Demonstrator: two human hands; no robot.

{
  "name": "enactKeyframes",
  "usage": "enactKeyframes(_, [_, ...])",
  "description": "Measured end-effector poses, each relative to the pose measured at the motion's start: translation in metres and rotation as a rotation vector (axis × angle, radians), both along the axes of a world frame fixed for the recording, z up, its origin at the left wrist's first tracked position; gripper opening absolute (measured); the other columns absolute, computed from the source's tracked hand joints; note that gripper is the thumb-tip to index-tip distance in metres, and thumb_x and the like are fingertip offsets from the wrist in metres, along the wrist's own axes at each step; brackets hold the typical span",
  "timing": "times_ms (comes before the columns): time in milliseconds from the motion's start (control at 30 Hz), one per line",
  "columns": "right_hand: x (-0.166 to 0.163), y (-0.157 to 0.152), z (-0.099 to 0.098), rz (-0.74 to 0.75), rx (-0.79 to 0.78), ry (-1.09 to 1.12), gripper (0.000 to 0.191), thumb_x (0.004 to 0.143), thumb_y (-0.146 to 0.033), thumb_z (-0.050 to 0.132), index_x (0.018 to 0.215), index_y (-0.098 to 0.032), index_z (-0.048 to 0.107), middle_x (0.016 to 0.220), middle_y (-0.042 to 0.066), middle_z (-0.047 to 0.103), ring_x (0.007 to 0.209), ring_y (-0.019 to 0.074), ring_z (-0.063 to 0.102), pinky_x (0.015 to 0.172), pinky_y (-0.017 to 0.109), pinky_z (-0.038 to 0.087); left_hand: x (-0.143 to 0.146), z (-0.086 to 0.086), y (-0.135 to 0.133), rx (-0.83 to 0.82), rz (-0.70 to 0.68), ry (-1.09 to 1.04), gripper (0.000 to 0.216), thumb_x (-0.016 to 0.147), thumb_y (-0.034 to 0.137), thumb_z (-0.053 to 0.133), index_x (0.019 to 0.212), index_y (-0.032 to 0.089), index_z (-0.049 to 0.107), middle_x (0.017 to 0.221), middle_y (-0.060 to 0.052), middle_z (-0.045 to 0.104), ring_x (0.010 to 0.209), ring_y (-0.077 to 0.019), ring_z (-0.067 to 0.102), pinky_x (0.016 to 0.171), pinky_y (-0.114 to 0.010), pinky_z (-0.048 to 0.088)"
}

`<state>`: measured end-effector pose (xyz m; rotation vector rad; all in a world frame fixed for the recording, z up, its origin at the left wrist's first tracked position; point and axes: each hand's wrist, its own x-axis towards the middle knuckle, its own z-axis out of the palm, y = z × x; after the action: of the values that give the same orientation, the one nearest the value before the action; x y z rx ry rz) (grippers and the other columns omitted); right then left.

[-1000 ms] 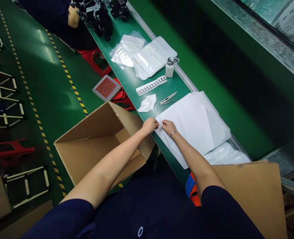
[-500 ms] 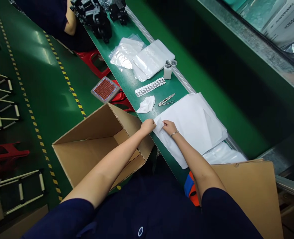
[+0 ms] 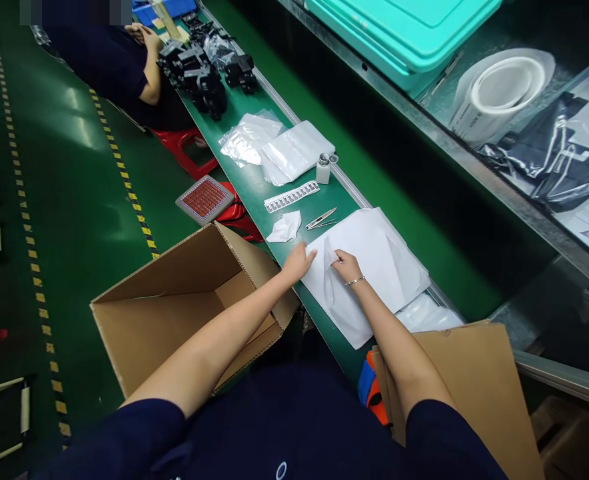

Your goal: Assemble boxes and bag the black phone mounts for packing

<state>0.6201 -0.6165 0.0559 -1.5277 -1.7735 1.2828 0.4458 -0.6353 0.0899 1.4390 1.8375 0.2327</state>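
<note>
My left hand (image 3: 298, 262) is closed at the left corner of a stack of thin white sheets (image 3: 374, 250), thumb over the edge. Beside it, my right hand (image 3: 347, 267) pinches the lifted, crumpled edge of the top white sheet (image 3: 328, 280). Whether this sheet is a single layer or a bag, I cannot tell. Just beyond the stack lie tweezers (image 3: 322, 219) and a crumpled white cloth (image 3: 284, 227). Further along are a label strip (image 3: 292, 197) and a small white bottle (image 3: 323, 169) with a metal top.
An open cardboard box (image 3: 149, 333) stands left of the green bench (image 3: 247, 180). Clear plastic bags (image 3: 297, 152) and black parts (image 3: 194, 73) lie farther up, near a seated co-worker (image 3: 104, 60). Another carton (image 3: 469, 380) is at right, below a shelf with a teal bin (image 3: 409, 33).
My right hand has drawn the sheet's edge slightly away from my left hand, so more of the top layer is raised. The camera view has shifted, showing more of the shelf.
</note>
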Motion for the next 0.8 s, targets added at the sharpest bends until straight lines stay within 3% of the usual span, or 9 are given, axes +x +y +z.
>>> enactKeyframes(100, [0.000, 0.001, 0.005, 0.001, -0.029, -0.020, 0.015, 0.070, -0.027, 0.050, 0.072, -0.018, 0.062, 0.063, -0.002, 0.055, 0.063, 0.0139, 0.051, 0.064, 0.024, 0.042, 0.022, 0.005, -0.004, -0.035, -0.068, -0.170, 0.044, 0.091, 0.038, 0.053, 0.127, 0.012, 0.052, 0.120, -0.013, 0.066, 0.112, -0.0246, 0.061, 0.093, -0.031, 0.047])
enactKeyframes(200, [0.009, 0.000, 0.014, -0.025, -0.068, -0.066, 0.020, 0.074, -0.023, 0.047, 0.081, -0.018, 0.066, 0.073, 0.000, 0.064, 0.067, 0.0139, 0.059, 0.067, 0.024, 0.045, 0.037, 0.005, -0.008, -0.061, -0.048, -0.238, 0.047, 0.080, 0.030, 0.067, 0.121, 0.011, 0.057, 0.112, -0.013, 0.069, 0.105, -0.0259, 0.064, 0.090, -0.032, 0.049])
enactKeyframes(333, [0.037, -0.024, 0.043, -0.059, -0.114, -0.177, 0.023, 0.081, -0.024, 0.045, 0.074, -0.018, 0.066, 0.066, 0.002, 0.065, 0.065, 0.0150, 0.062, 0.069, 0.026, 0.047, 0.046, 0.012, -0.001, -0.053, 0.071, -0.286, 0.017, 0.086, 0.020, 0.058, 0.099, 0.011, 0.064, 0.104, -0.012, 0.069, 0.102, -0.0237, 0.063, 0.092, -0.041, 0.048])
enactKeyframes(433, [0.050, -0.067, 0.076, 0.007, -0.151, -0.215, 0.026, 0.082, -0.027, 0.049, 0.062, -0.019, 0.064, 0.055, 0.001, 0.062, 0.062, 0.0164, 0.062, 0.068, 0.026, 0.047, 0.052, 0.032, 0.013, -0.051, 0.124, -0.411, 0.011, 0.086, 0.013, 0.052, 0.088, 0.013, 0.063, 0.087, -0.005, 0.068, 0.085, -0.0184, 0.065, 0.080, -0.035, 0.053])
enactKeyframes(567, [0.043, -0.124, 0.110, 0.304, -0.389, 0.004, 0.028, 0.086, -0.037, 0.051, 0.081, -0.019, 0.072, 0.078, 0.003, 0.073, 0.068, 0.0160, 0.067, 0.069, 0.027, 0.050, 0.052, 0.082, 0.032, -0.076, 0.167, -0.623, 0.022, 0.082, 0.007, 0.045, 0.093, 0.013, 0.063, 0.077, -0.003, 0.067, 0.070, -0.0170, 0.067, 0.063, -0.029, 0.055])
enactKeyframes(667, [0.040, -0.140, 0.111, 0.399, -0.514, 0.133, 0.025, 0.083, -0.038, 0.060, 0.094, -0.021, 0.074, 0.084, 0.004, 0.074, 0.077, 0.0185, 0.069, 0.077, 0.032, 0.053, 0.019, 0.123, 0.037, -0.072, 0.211, -0.777, 0.027, 0.081, 0.009, 0.048, 0.103, 0.014, 0.063, 0.087, -0.005, 0.070, 0.077, -0.0185, 0.070, 0.067, -0.031, 0.057])
enactKeyframes(800, [0.047, -0.123, 0.087, -0.063, -0.537, 0.510, 0.031, 0.071, -0.044, 0.074, 0.093, -0.023, 0.073, 0.093, 0.007, 0.075, 0.091, 0.0238, 0.068, 0.090, 0.043, 0.053, -0.080, 0.159, 0.021, -0.021, 0.317, -1.092, 0.035, 0.073, 0.005, 0.058, 0.108, 0.009, 0.063, 0.096, -0.011, 0.073, 0.094, -0.0265, 0.071, 0.087, -0.045, 0.055])
